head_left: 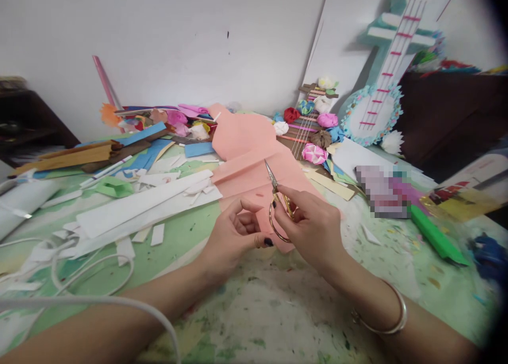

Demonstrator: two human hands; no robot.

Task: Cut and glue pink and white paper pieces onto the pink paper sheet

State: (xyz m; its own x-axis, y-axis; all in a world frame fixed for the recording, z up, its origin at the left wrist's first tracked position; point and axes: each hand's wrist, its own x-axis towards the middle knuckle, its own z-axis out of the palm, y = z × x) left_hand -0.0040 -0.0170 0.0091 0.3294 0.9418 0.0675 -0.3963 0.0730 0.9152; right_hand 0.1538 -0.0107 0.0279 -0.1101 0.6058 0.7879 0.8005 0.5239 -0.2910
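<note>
My right hand grips a small pair of scissors with gold-coloured handles. Its silver blades point up and away from me, and they look closed. Beneath them spreads a large sheet of salmon-pink paper, creased across and with a rounded, cut outline at its far end. My left hand is curled at the near edge of this paper, its thumb against the edge beside the scissor handles. Part of the sheet is hidden behind both hands.
White paper strips and scraps lie on the left, near a looping white cable. Paper flowers and a stringed paper instrument stand at the back right. A green strip lies at right.
</note>
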